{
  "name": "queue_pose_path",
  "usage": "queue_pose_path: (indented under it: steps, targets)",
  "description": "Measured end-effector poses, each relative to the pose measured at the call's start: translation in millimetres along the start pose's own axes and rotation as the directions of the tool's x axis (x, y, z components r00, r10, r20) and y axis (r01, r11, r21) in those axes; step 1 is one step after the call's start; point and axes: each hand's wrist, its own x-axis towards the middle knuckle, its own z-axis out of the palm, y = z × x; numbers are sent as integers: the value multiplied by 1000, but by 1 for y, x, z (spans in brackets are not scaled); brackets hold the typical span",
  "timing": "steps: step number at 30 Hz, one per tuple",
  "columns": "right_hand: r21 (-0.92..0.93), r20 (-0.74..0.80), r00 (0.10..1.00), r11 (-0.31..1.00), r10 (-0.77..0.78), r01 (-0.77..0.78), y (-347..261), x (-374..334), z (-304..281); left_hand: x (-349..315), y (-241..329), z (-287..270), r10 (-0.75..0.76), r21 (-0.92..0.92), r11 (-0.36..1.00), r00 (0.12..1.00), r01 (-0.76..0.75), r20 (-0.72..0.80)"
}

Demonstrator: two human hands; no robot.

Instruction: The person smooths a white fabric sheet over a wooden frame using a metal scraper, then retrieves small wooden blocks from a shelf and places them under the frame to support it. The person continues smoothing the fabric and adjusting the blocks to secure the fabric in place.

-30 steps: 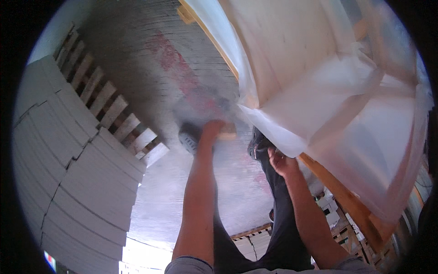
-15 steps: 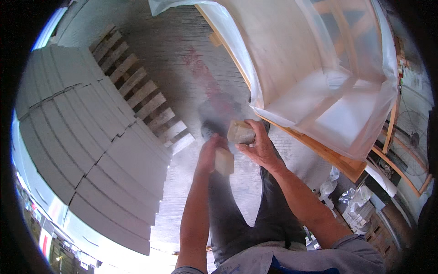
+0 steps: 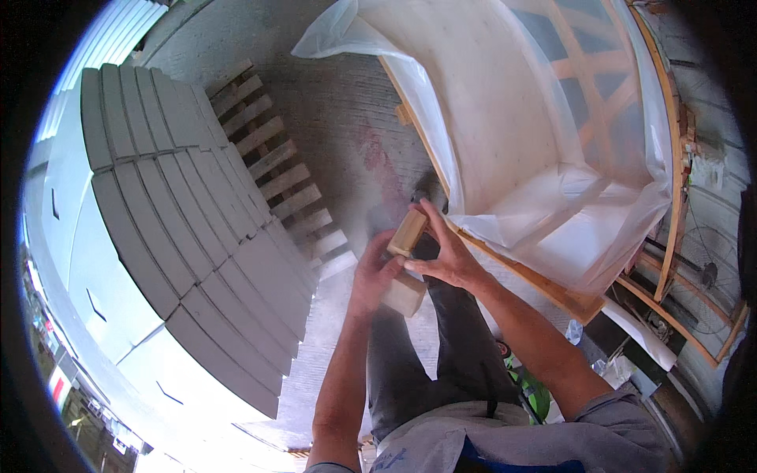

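Note:
Two pale wooden blocks are in my hands, over my legs at the middle of the view. My left hand is closed round the lower wooden block, whose squared end shows below the fingers. Just above it, my right hand grips the upper wooden block between thumb and fingers, and this one is tilted. The left thumb meets the upper block's lower end. Whether the two blocks touch is hidden by my fingers.
At left stands a tall stack of flat grey-white cartons, beside a slatted wooden pallet. A wooden crate lined with clear plastic sheeting fills the right. A fan and a green object lie further right.
Both hands have come together and the right hand's block has turned, its long side now showing. The view has shifted, so the cartons and crate sit differently.

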Motion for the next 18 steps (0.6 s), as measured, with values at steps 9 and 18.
queue_pose_path:
  steps: [9,18]
  targets:
    - [-137,158,978,984,135,-114,-11,49,-67,49,36,31,-271,363,892,961,270,-51]
    - [-249,420,881,961,218,-119,-18,87,-112,112,66,54,-333,720,672,939,173,85]
